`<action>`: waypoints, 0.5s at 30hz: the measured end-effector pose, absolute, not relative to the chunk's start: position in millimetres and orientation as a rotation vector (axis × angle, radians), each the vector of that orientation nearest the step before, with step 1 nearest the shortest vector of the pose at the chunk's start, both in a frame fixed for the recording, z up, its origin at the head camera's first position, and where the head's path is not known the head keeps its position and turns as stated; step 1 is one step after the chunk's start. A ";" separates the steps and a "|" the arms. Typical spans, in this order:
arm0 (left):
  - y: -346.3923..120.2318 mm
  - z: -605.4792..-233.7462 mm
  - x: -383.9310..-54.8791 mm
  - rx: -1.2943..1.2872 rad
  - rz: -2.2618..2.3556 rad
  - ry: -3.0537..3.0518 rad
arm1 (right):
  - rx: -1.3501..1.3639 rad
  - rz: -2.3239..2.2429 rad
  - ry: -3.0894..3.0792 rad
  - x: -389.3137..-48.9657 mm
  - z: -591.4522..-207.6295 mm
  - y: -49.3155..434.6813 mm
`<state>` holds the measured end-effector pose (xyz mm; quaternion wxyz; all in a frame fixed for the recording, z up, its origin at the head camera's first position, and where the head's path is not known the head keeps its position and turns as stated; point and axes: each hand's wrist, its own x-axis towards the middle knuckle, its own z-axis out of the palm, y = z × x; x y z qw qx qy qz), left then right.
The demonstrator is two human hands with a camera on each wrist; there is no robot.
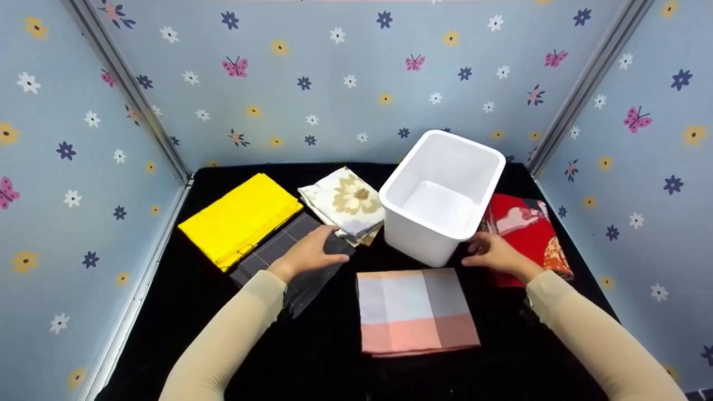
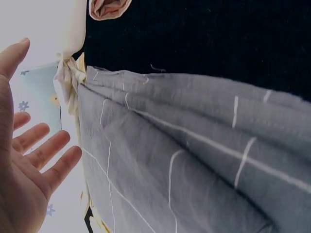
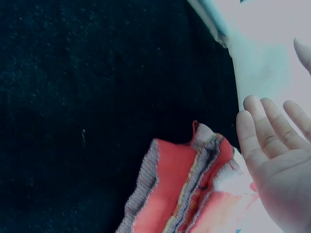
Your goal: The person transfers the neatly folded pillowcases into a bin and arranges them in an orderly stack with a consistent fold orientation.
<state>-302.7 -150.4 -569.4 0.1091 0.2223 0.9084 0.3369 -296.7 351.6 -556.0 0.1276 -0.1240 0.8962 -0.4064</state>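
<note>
My left hand [image 1: 312, 253] hovers over a folded dark grey cloth with thin white lines [image 1: 262, 256], fingers spread and holding nothing. In the left wrist view that hand [image 2: 34, 167] has its palm showing beside the grey cloth [image 2: 146, 160]. A white plastic bin [image 1: 415, 236] stands upright at back right with nothing inside. Close to the bin's lower right corner is my right hand [image 1: 498, 255], in front of a folded red printed cloth [image 1: 521, 223]. The right wrist view shows the right hand [image 3: 279, 160] with extended fingers beside the bin; whether they touch it I cannot tell.
A folded checked cloth [image 1: 412, 312] in grey, white and pink lies at front centre. Behind the left hand are a yellow cloth [image 1: 242, 220] and a white floral cloth [image 1: 351, 200]. Flower-patterned walls [image 1: 334, 83] enclose the black table surface [image 1: 312, 362].
</note>
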 end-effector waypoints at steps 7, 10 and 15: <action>-139.9 -573.3 -301.9 0.704 1.113 2.622 | -0.422 -1.223 2.548 -287.6 -561.1 344.1; -135.2 -575.2 -300.1 0.706 1.140 2.599 | -0.421 -1.230 2.526 -284.4 -564.2 342.2; -128.0 -578.9 -297.6 0.731 1.152 2.548 | -0.406 -1.196 2.519 -281.5 -571.0 341.1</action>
